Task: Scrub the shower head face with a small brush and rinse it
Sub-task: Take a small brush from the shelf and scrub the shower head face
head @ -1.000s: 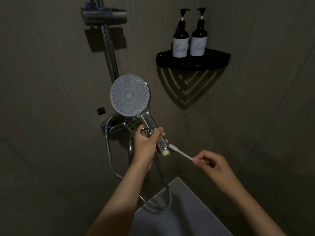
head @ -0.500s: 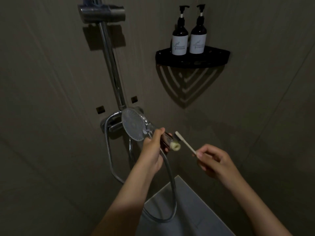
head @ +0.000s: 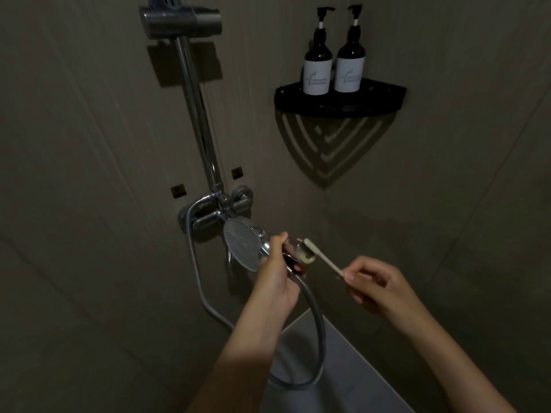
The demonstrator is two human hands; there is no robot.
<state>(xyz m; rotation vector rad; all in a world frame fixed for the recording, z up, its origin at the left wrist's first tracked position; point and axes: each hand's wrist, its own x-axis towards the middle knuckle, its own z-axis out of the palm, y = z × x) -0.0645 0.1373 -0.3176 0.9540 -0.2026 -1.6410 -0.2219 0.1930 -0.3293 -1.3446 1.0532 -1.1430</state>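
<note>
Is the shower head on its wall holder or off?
Off: the left hand grips the shower head low, and the holder sits empty.

Both arms come in bare from the bottom edge, reaching up and forward. The left hand (head: 275, 274) is wrapped around the shower head handle (head: 286, 251), back of the hand toward the camera, thumb up on top and fingers curled round the far side, wrist pretty much straight. The right hand (head: 377, 286) sits lower right, close by but not touching the left, pinching the end of the small brush (head: 323, 257) between thumb and fingertips, other fingers loosely curled, forearm angling off to the bottom right corner.
</note>
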